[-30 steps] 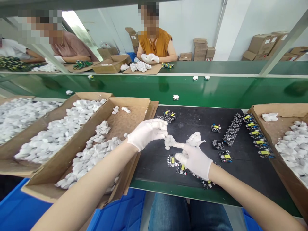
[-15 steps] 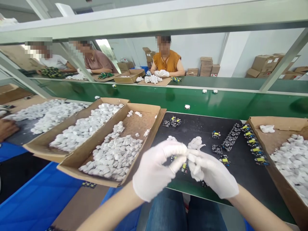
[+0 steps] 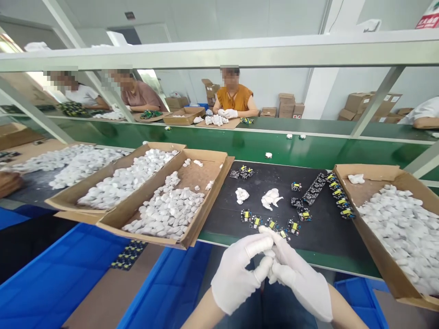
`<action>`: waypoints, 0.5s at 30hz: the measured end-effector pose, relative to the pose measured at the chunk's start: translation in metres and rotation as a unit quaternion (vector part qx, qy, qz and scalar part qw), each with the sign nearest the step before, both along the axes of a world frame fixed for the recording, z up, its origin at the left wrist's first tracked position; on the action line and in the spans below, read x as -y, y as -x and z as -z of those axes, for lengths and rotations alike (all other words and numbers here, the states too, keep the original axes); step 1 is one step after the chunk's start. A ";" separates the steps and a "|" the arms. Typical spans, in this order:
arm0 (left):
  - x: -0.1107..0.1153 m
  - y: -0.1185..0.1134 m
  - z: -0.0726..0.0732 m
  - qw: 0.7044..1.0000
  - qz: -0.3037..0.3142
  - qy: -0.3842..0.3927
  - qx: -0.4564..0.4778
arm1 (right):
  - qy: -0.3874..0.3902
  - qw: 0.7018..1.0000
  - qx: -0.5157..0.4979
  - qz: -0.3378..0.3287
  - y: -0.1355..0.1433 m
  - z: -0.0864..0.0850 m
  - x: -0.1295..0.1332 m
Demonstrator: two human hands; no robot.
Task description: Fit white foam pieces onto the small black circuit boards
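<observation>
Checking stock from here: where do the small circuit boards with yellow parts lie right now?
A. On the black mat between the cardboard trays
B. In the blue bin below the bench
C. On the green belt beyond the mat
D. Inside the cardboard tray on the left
A: the circuit boards lie in a row on the black mat, just beyond the gloved left hand and right hand.

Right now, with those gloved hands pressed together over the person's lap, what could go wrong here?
The left hand and right hand meet past the edge of the black mat, so a small part slipping from them might drop out of reach. The circuit boards lie close to that edge and a sleeve could sweep them off. The cardboard tray of white pieces overhangs the bench and might tip if bumped.
</observation>
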State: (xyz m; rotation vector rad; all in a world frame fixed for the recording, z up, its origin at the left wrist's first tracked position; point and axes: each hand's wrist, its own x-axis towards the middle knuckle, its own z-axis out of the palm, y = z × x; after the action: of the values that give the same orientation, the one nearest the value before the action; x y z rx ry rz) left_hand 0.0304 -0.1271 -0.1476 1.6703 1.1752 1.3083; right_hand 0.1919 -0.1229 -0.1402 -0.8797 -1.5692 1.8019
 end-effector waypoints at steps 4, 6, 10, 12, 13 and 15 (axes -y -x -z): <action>-0.006 -0.012 0.015 0.964 -0.026 0.155 0.213 | -0.010 1.000 0.010 0.015 -0.007 -0.001 0.007; -0.006 -0.016 0.019 0.905 -0.034 0.225 0.359 | -0.021 0.995 0.033 0.094 -0.018 -0.001 0.007; 0.009 -0.022 0.027 0.771 0.012 0.345 0.536 | -0.170 0.877 0.207 0.398 -0.063 0.013 -0.010; 0.019 -0.026 0.040 0.717 0.051 0.422 0.552 | -0.276 0.786 0.310 0.457 -0.090 0.027 -0.025; 0.022 -0.028 0.050 0.702 0.057 0.450 0.550 | -0.297 0.770 0.358 0.437 -0.102 0.035 -0.031; 0.025 -0.031 0.077 0.697 0.059 0.493 0.518 | -0.296 0.781 0.373 0.405 -0.121 0.050 -0.039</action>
State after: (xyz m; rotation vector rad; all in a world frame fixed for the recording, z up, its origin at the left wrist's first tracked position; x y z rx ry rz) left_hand 0.0613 -0.1524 -0.2250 0.0884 0.7340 0.9377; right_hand 0.3126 -0.0835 -0.1903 -1.6908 -1.6221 0.2855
